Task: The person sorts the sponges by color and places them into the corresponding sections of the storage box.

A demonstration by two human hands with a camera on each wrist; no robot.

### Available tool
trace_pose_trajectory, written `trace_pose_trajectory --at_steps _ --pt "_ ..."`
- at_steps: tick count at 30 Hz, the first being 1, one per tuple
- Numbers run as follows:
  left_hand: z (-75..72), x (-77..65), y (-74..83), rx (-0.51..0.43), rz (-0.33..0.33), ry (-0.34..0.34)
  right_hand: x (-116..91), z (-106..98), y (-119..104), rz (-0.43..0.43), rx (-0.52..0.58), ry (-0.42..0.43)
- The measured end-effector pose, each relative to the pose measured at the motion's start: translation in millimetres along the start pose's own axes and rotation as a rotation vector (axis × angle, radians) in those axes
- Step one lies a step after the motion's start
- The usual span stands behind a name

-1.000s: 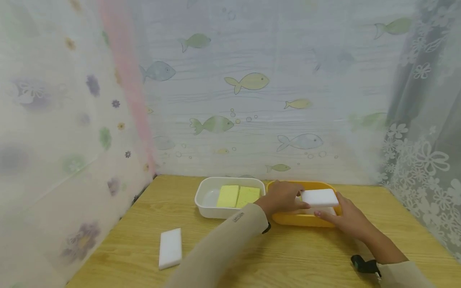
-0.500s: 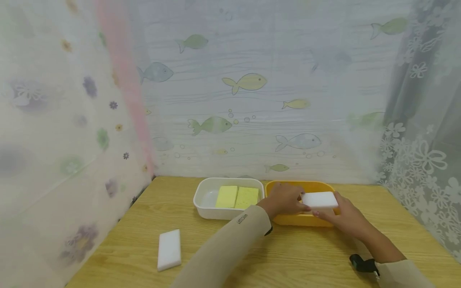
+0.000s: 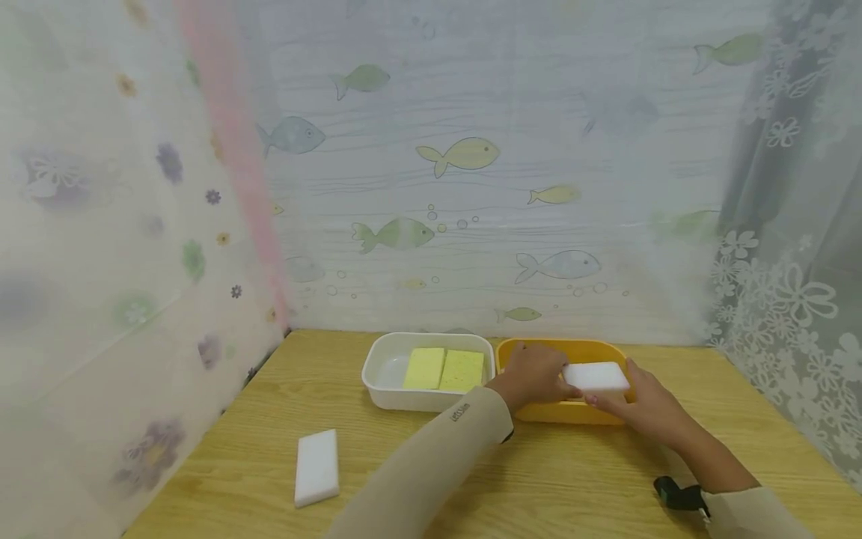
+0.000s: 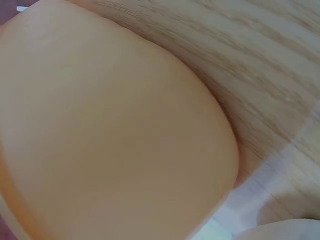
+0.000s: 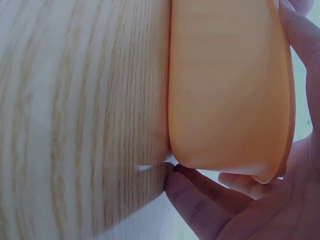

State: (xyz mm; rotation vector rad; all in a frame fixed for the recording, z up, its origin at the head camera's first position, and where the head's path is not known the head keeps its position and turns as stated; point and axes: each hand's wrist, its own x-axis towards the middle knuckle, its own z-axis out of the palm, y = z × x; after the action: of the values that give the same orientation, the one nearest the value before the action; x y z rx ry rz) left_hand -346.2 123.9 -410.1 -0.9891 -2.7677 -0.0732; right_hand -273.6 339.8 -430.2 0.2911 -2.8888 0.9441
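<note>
In the head view, my left hand (image 3: 536, 372) reaches over the left part of an orange plastic container (image 3: 572, 414) and pinches the left end of a white sponge (image 3: 595, 376). The sponge lies flat, low inside the container's right half. My right hand (image 3: 649, 404) grips the container's right end, its thumb at the front rim beside the sponge. The right wrist view shows fingers (image 5: 200, 205) against the container's outer end, near its base. The container's wall (image 4: 115, 115) fills most of the left wrist view; the left fingers are hidden there.
A white container (image 3: 387, 398) stands against the orange one's left side, holding two yellow sponges (image 3: 443, 369). Another white sponge (image 3: 317, 468) lies at the front left of the wooden table (image 3: 539, 479). Fish-patterned sheeting (image 3: 471, 224) hangs behind.
The white sponge has gone down deeper into the orange container with my left hand still at it. My right hand has stayed at the container's right end.
</note>
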Motion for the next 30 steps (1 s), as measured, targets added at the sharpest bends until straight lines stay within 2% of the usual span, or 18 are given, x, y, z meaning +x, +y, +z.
trace_pose_trajectory --at_steps 5,11,15,22,30 --pt "-6.3 -3.1 2.6 0.043 -0.014 -0.014 -0.5 -0.8 -1.9 0.020 -0.017 -0.018" --pt "-6.1 -3.3 1.5 0.033 0.000 0.002 -1.6 -1.0 -2.1 0.076 -0.035 -0.038" --pt "-5.5 -3.9 0.8 0.034 0.001 0.003 -1.6 -0.1 -0.9 0.073 -0.034 -0.035" --pt "-7.5 -5.3 1.0 -0.054 -0.038 -0.032 -1.3 0.4 0.3 0.057 -0.027 -0.023" --pt "-9.6 -7.7 1.2 -0.025 -0.013 -0.037 -1.4 -0.7 0.3 0.039 -0.020 -0.020"
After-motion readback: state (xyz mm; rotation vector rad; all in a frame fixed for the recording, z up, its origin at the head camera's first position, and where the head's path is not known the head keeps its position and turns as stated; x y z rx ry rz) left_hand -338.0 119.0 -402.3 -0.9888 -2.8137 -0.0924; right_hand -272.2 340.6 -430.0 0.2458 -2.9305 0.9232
